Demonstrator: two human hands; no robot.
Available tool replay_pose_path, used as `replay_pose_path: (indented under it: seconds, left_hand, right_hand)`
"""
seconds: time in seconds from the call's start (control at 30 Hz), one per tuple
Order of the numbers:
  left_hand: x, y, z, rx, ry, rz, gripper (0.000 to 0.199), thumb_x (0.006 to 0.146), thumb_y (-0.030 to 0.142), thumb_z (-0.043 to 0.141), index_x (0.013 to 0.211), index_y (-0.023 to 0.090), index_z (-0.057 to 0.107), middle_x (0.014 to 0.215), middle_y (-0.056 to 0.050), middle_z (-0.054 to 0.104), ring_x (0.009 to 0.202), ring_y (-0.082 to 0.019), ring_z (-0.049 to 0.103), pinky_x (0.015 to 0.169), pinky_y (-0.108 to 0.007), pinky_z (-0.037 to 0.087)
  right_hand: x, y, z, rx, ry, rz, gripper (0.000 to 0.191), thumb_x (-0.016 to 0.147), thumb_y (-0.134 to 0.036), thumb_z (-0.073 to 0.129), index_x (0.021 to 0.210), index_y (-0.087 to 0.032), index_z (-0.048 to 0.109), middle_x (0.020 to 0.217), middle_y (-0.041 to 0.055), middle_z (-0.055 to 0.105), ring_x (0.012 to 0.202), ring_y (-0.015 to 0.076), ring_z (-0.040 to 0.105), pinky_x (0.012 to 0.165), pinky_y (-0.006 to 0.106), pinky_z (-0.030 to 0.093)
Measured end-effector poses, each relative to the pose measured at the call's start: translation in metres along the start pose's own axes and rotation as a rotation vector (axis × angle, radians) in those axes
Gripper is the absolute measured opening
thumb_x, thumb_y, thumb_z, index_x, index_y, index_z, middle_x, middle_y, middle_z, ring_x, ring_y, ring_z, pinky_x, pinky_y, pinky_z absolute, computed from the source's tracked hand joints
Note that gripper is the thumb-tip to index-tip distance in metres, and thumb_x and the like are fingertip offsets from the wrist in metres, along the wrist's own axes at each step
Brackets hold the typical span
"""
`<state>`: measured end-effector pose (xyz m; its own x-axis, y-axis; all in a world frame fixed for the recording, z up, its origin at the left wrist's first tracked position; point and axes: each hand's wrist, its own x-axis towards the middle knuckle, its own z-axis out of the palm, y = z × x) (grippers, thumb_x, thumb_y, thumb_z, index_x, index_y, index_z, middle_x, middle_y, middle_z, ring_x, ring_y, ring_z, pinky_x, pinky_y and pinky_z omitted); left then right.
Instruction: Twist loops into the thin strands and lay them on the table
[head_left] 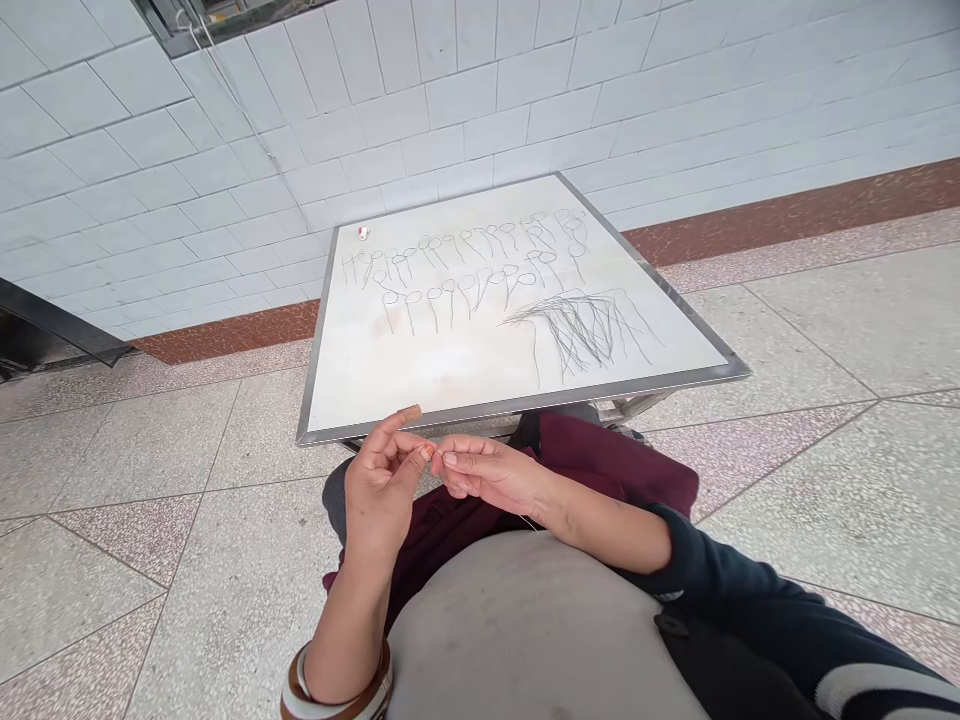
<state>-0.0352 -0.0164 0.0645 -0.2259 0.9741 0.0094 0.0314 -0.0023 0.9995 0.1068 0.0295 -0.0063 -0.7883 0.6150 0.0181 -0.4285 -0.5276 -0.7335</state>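
Left to right: left hand (379,500) raised just in front of the tabletop's (352,370) near edge, palm turned inward, thumb and index finger closed in a pinch; a tan covering sits on one raised fingertip. At the meeting point of both hands, the fingers grip a tiny portion of what looks like a thin strand (529,523) — too fine to resolve along its full length. The gripped part lies directly between the two sets of fingertips, so neither hand is clearly nearer. Right hand (487,472) comes in from the right, thumb and index finger likewise pinched together, touching or nearly touching the left tips. A pale bit of the strand shows below the right wrist, its long axis slanting down and to the right, away from the tabletop; its link to the pinch is hidden by the hand — judged continuous, not seen. Beyond the hands, looped strands (452,306) lie in rows, stems mostly toward the person; farther right, straight loose strands (583,330) overlap in a fanned pile, ends converging toward the left.
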Motion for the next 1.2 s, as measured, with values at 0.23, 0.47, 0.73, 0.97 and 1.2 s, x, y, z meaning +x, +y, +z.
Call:
replay_pose_path:
  seconds: [0.23, 0.47, 0.73, 0.97, 1.2]
  left_hand:
    - [0.000, 0.001, -0.002, 0.018, 0.000, -0.014, 0.036, 0.076, 0.021, 0.069, 0.112, 0.020, 0.064, 0.068, 0.003, 0.066, 0.070, -0.013, 0.061, 0.076, -0.027, 0.048]
    - [-0.001, 0.001, -0.002, 0.019, -0.004, -0.004, 0.034, 0.078, 0.020, 0.068, 0.112, 0.020, 0.064, 0.067, 0.004, 0.065, 0.071, -0.012, 0.061, 0.079, -0.027, 0.047]
    - [0.003, -0.001, -0.007, 0.014, 0.022, -0.005, 0.037, 0.076, 0.020, 0.070, 0.112, 0.020, 0.064, 0.071, 0.003, 0.066, 0.071, -0.012, 0.061, 0.075, -0.026, 0.048]
    - [0.004, -0.001, -0.011, 0.010, 0.033, -0.007, 0.035, 0.075, 0.020, 0.071, 0.110, 0.021, 0.066, 0.073, 0.002, 0.065, 0.071, -0.012, 0.061, 0.067, -0.024, 0.047]
    - [0.003, -0.002, -0.015, 0.024, 0.113, 0.036, 0.037, 0.075, 0.022, 0.072, 0.112, 0.020, 0.065, 0.074, 0.002, 0.065, 0.070, -0.012, 0.059, 0.066, -0.023, 0.046]
  right_hand:
    - [0.000, 0.002, 0.000, 0.029, -0.020, 0.014, 0.024, 0.085, -0.038, 0.068, 0.096, -0.017, 0.069, 0.061, -0.0043, 0.047, 0.060, 0.0092, 0.041, 0.062, 0.023, 0.033]
    - [0.001, 0.003, 0.000, 0.044, -0.018, 0.027, 0.023, 0.085, -0.036, 0.068, 0.097, -0.017, 0.069, 0.061, -0.0040, 0.049, 0.060, 0.0090, 0.042, 0.062, 0.023, 0.034]
    - [-0.001, 0.002, 0.000, 0.068, -0.009, 0.066, 0.025, 0.084, -0.035, 0.069, 0.100, -0.016, 0.069, 0.064, -0.0033, 0.051, 0.061, 0.0086, 0.042, 0.062, 0.023, 0.035]
    - [-0.001, 0.001, -0.002, 0.022, -0.006, 0.099, 0.022, 0.084, -0.035, 0.069, 0.095, -0.015, 0.069, 0.064, -0.0032, 0.050, 0.061, 0.0086, 0.043, 0.063, 0.023, 0.035]
    - [-0.004, 0.000, 0.000, 0.007, 0.009, 0.112, 0.019, 0.084, -0.034, 0.068, 0.085, -0.015, 0.065, 0.063, -0.0032, 0.050, 0.059, 0.0079, 0.041, 0.061, 0.022, 0.033]
